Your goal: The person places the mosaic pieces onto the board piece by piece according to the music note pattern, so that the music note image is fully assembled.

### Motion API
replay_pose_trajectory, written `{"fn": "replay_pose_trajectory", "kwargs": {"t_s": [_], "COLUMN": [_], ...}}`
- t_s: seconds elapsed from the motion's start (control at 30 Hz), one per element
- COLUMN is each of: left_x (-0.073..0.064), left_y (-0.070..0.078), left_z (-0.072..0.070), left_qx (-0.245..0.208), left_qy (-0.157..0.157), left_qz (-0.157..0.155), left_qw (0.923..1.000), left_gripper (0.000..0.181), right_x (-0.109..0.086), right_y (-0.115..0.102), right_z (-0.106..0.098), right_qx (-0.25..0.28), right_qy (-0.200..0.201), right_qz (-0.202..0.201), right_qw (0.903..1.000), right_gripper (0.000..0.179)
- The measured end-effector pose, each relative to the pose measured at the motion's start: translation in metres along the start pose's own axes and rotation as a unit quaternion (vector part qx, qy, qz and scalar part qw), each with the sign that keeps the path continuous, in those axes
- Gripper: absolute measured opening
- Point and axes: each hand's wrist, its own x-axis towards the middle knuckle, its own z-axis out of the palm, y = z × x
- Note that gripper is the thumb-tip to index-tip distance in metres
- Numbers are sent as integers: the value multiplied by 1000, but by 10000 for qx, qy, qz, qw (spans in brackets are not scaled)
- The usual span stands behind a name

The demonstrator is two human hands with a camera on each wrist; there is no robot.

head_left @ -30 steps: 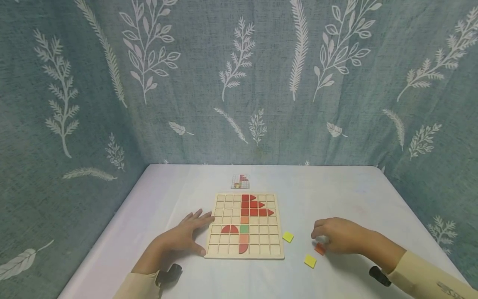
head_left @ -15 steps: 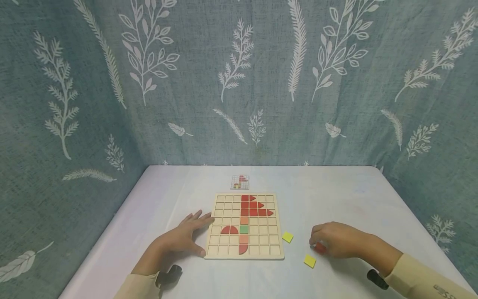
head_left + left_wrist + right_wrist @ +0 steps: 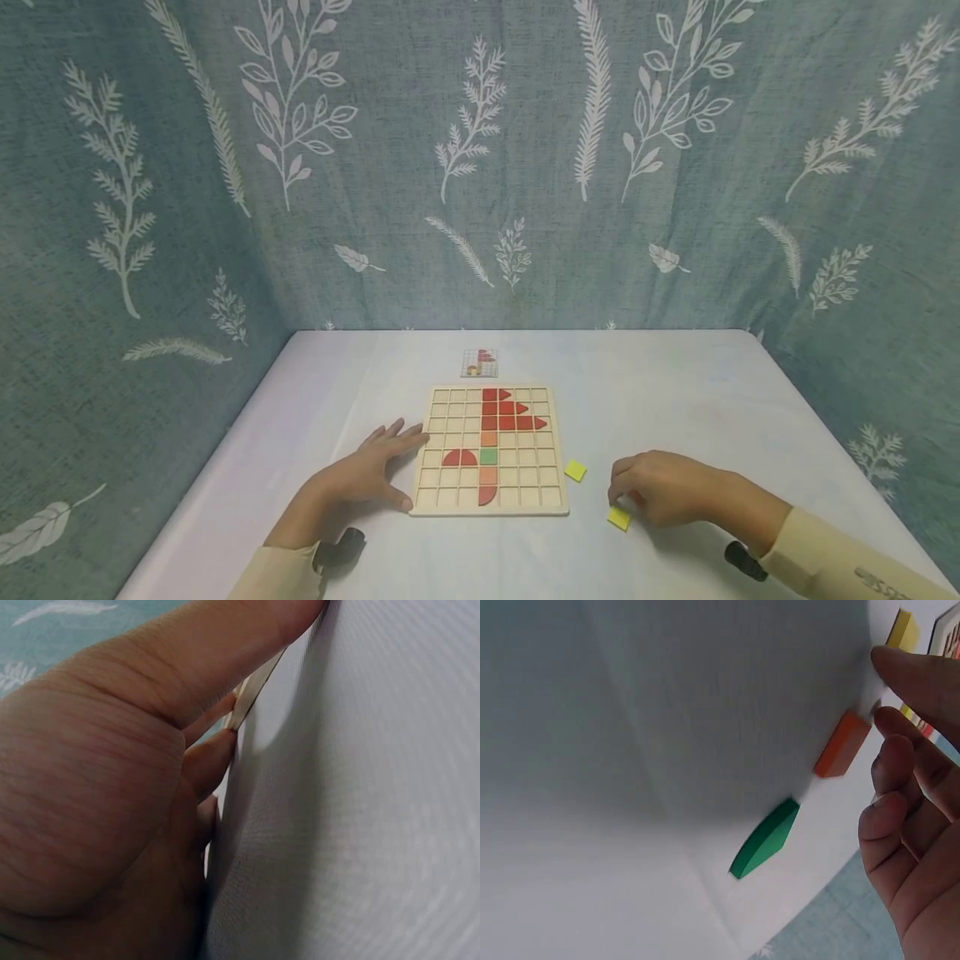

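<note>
A wooden grid board [image 3: 528, 477] lies in front of me, with red, orange and green tiles set in some of its squares. My left hand [image 3: 367, 473] rests spread at its left side, fingertips on the edge and thumb by the near corner. To the right, my right hand [image 3: 667, 487] is low over the table with curved fingers, its fingertips right at a yellow square tile [image 3: 618, 520]. In the right wrist view, thumb and forefinger stand apart. Below them lie an orange tile [image 3: 842, 746] and a green curved-edge tile [image 3: 767, 838], which the hand hides in the head view.
Another yellow tile [image 3: 576, 471] lies just off the board's right edge. Behind the board is a small pattern card [image 3: 480, 363]. A white cloth [image 3: 390, 550] covers the table, and a leaf-print curtain [image 3: 525, 167] stands at the back and sides.
My right hand has moved a little left and nearer to me, from over the orange tile to the near yellow tile. The left hand has stayed at the board.
</note>
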Motion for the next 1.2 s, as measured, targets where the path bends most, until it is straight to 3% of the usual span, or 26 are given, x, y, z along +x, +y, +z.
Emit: {"fn": "replay_pose_trajectory", "kwargs": {"t_s": [0.3,0.63,0.87,1.1,1.2], "left_x": [-1,0,1,0,0], "left_y": [-2,-2,-4,-4,-4], "left_z": [-1,0,1,2,0], "left_qx": [-44,-61,-37,-185,-176], "left_qy": [-16,-48,-23,-125,-101], "left_qz": [-24,-54,108,-186,-120], "left_qw": [10000,10000,9999,9996,9997], "left_gripper": [114,113,112,113,113], "right_x": [3,20,53,97,114], "right_y": [-8,-13,-22,-43,-54], "right_z": [5,1,-7,-11,-14], "right_qx": [-125,-273,-537,-684,-678], "right_qy": [88,278,658,883,915], "right_qz": [-99,-172,-313,-460,-450], "right_qw": [9998,9991,9959,9927,9925], "right_gripper": [26,19,15,13,18]}}
